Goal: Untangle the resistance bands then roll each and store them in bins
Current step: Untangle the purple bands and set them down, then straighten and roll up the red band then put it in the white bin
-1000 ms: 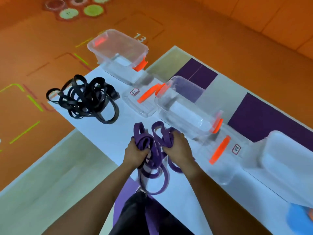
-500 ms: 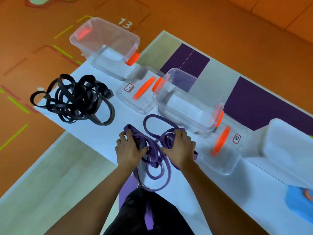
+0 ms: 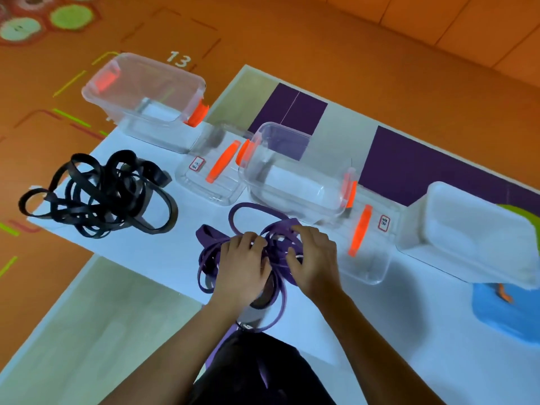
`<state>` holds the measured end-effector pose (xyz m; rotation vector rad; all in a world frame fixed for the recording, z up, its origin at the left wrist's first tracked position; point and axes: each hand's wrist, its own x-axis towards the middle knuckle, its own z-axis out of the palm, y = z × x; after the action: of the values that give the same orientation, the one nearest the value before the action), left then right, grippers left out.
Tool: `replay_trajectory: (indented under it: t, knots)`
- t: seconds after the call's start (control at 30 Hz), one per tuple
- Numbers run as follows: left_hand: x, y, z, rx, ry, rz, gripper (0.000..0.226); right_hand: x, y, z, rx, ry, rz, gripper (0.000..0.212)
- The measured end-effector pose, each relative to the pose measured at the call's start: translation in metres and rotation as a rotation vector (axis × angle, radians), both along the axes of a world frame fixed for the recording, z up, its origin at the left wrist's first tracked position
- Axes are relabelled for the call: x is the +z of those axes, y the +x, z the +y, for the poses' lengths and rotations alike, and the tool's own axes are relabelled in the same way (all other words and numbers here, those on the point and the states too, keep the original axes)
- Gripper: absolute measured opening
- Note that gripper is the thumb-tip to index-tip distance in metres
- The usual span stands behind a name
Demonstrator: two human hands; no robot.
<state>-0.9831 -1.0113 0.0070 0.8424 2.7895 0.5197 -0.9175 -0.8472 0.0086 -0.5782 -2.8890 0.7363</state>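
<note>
Together, the left hand (image 3: pixel 244 264) and right hand (image 3: pixel 314 258) clutch the tangled purple bands (image 3: pixel 211 236).

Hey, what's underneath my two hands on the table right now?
The tangled purple resistance bands. The left hand and right hand both grip them. The palms cover the tangle's middle, and only the outer loops show.
</note>
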Motion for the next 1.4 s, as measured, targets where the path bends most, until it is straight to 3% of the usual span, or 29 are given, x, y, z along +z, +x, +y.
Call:
replay_trajectory:
  t: [0.33,0.6,1.1,1.4]
  knots:
    - [0.029,0.041,0.073,-0.308,0.066,0.119,0.021,0.022,0.090,0.040,-0.270,0.000,0.037,0.046]
    - [0.061,0.136,0.161,-0.549,0.132,0.182,0.024,0.044,0.217,0.093,-0.534,0.007,0.075,0.048]
    - [0.116,0.440,0.330,-0.934,0.242,0.231,0.023,0.094,0.544,0.206,-0.933,0.064,0.162,0.049]
    - [0.107,0.575,0.441,-1.162,0.236,0.198,0.022,0.091,0.702,0.286,-1.212,0.083,0.138,0.048]
